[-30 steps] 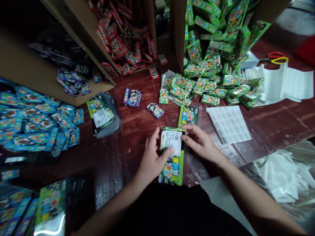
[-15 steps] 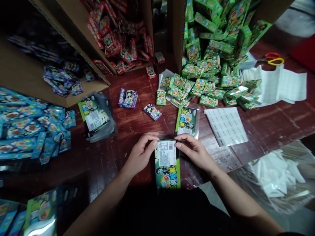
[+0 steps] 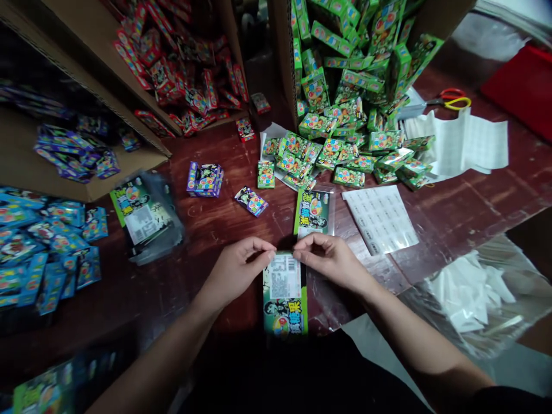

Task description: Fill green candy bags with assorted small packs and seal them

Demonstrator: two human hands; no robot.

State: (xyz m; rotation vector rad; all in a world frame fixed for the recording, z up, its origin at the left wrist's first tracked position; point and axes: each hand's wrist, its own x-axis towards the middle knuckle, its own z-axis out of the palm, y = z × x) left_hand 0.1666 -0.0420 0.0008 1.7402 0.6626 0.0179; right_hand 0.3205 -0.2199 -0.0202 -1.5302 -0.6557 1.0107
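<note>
A green and black printed pouch [image 3: 284,296] with a white barcode label lies flat on the dark red table, its top pointing away from me. My left hand [image 3: 236,272] pinches the pouch's top left corner. My right hand [image 3: 331,260] pinches its top right corner. Fingertips of both hands nearly meet at the pouch's top edge. A second, similar pouch [image 3: 314,211] lies just beyond my hands.
Green boxes [image 3: 345,132] spill from a cardboard carton behind. Red boxes [image 3: 181,75] fill another carton, blue boxes [image 3: 47,253] lie left. A label sheet [image 3: 380,218] sits right, scissors [image 3: 451,99] far right, a pouch stack [image 3: 144,215] left, loose purple boxes [image 3: 205,179] ahead.
My hands shifted from lying over the pouch's label to pinching its top corners. The pouch slid slightly toward me and the view swung right.
</note>
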